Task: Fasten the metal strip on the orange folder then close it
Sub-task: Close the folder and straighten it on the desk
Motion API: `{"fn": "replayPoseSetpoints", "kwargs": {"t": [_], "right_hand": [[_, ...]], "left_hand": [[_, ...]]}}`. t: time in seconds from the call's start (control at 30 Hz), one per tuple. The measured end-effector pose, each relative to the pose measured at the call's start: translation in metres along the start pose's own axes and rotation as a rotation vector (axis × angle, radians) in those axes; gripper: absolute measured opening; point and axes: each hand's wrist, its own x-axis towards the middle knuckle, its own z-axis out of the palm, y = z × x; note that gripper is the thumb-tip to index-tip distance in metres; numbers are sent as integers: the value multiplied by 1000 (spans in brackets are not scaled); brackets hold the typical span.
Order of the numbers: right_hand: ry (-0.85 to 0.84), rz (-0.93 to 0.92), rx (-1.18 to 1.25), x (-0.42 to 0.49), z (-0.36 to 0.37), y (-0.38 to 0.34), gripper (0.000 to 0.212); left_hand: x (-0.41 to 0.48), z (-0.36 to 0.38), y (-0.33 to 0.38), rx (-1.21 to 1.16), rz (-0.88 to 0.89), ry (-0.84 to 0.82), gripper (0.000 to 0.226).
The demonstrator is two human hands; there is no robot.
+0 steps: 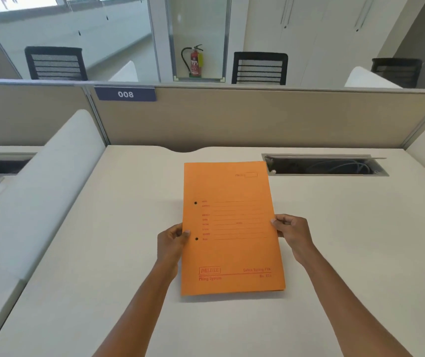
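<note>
On the pale off-white office desk (348, 253), head view, centre: one flat rectangular orange card folder (229, 228), closed, printed front cover up, long axis running away from the person. Red printed form lines on the cover; a boxed label and further red text near the lower edge, too blurred to read with certainty. Two small dark punched holes (196, 203) near the left edge, one above the other. Metal strip not visible with the cover shut.

Left hand (171, 240): closed on the folder's left edge, thumb on top of the cover beside the lower hole, fingers under it. Bare forearm enters from the lower frame.

Right hand (292, 229): pinching the folder's right edge at about mid-height, fingertips curled onto the cover. Bare forearm enters from the lower right.

Whether the folder lies fully flat on the desk or is slightly lifted cannot be told.

Desk fittings: open rectangular cable recess with metal frame (324, 164), far right of the folder, cables inside. Beige partition panel (257, 117) behind the desk, bearing a dark blue number plate reading 008 (125, 94).

Background beyond the partition: black mesh-backed office chairs (259, 68); red fire extinguisher (195, 61) standing in a glazed alcove.
</note>
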Motion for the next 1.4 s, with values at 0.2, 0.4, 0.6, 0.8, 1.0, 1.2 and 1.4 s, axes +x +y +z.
{"fn": "replayPoseSetpoints", "kwargs": {"t": [0.2,0.4,0.6,0.8,1.0,1.2,1.4], "right_hand": [[13,-9,-103,46,47,-27,17],[54,2,-252,105,97,-44,19],[102,6,-380,139,131,-37,11],[103,19,-514,154,150,-24,11],[120,16,-564,158,153,-20,14],[130,9,-600,161,155,-20,18],[96,11,-650,161,156,-23,16]], "left_hand": [[53,-15,26,105,58,126,17],[115,-25,37,281,94,237,12],[157,-28,31,457,115,286,10],[180,-29,26,593,126,281,8],[190,-29,22,660,116,296,19],[190,-26,19,683,112,311,21],[190,-26,17,679,120,328,14]]}}
